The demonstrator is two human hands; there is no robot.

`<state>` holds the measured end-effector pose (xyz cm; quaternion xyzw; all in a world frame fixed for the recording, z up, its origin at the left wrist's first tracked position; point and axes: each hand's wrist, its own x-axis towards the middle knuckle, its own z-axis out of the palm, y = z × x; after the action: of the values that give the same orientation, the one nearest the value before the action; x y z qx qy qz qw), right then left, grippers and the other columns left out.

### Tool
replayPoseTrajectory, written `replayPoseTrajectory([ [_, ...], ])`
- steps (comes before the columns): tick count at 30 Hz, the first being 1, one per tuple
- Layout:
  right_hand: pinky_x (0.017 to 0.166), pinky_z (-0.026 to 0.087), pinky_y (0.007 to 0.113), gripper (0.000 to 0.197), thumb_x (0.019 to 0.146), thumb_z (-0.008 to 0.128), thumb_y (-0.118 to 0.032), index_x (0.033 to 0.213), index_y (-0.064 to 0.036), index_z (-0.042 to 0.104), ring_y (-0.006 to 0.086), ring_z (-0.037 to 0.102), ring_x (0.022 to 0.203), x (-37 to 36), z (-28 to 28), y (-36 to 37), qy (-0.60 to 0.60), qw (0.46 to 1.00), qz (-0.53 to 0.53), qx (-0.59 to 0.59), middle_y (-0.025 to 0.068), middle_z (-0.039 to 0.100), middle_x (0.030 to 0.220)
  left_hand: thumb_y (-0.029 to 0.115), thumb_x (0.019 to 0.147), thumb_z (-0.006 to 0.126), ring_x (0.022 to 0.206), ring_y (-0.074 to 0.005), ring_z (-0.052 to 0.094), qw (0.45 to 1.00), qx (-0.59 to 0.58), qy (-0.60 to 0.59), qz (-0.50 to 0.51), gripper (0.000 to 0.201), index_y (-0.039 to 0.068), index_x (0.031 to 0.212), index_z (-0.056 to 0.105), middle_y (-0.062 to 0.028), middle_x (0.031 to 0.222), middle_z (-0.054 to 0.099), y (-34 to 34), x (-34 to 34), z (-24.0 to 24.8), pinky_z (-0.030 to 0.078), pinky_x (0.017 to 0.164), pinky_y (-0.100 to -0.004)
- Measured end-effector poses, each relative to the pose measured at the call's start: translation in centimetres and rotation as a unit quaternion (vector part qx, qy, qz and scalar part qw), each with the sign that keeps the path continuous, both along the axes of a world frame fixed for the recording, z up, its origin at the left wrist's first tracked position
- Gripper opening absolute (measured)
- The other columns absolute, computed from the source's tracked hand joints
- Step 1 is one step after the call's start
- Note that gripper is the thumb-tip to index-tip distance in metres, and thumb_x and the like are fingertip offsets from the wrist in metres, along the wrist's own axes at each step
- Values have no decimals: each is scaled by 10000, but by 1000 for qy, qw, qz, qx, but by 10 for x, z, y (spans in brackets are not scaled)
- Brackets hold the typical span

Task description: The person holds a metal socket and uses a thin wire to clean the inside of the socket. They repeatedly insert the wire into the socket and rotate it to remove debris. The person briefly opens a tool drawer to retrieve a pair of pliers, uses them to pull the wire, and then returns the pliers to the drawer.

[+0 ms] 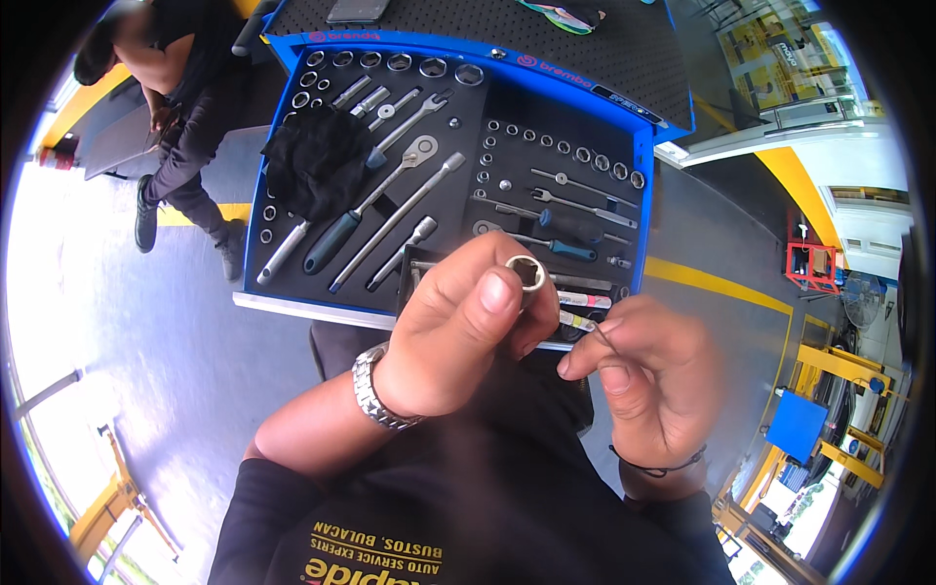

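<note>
My left hand (pixel 453 327) is closed around a shiny metal socket (pixel 538 276), its open end turned up toward me between thumb and index finger. To the right, slightly lower and apart from it, my right hand (pixel 658 375) pinches a thin, dark, wire-like piece (pixel 605 337); its exact kind is too small to tell. Both hands are in front of an open blue tool drawer (pixel 255 219). Behind the fingers, small tubes with printed labels (pixel 583 300) lie at the drawer's near right, partly hidden.
Sockets (pixel 399 61), a large ratchet (pixel 356 210) and an extension bar (pixel 398 222) fill the drawer's foam. A black cloth (pixel 317 161) covers some tools. On the cabinet top lies a phone (pixel 358 11). Another person (pixel 185 97) sits at the far left.
</note>
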<state>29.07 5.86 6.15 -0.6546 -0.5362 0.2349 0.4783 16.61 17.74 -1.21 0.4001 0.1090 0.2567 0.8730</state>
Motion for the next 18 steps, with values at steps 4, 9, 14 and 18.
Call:
replayPoseTrajectory([
  [4,635,480,318,167,827,718,-3,984,-19,662,197,634,640,12,-1,4,-107,993,33,37,72,662,749,680,952,374,604,-157,444,979,-169,-99,-49,666,28,888,493,-108,717,493,1,-6,7,377,568,-271],
  [9,593,435,316,158,799,738,1,946,-37,693,171,562,581,13,3,8,-153,986,17,58,35,608,700,677,954,375,667,-157,448,996,32,-15,-86,671,36,803,502,-98,726,506,8,-16,14,369,620,-292],
  [14,594,430,318,166,792,746,-10,949,-41,701,159,547,577,7,1,12,-127,986,34,101,23,591,702,665,963,369,653,-152,435,997,51,-8,-64,655,45,806,512,-77,700,501,7,-21,1,349,606,-301],
  [18,597,435,322,183,788,745,-12,963,-42,703,155,546,580,5,3,14,-141,984,31,103,21,585,716,699,962,242,662,-163,433,996,76,-32,-42,724,45,811,514,-72,685,489,6,-21,3,348,628,-305],
])
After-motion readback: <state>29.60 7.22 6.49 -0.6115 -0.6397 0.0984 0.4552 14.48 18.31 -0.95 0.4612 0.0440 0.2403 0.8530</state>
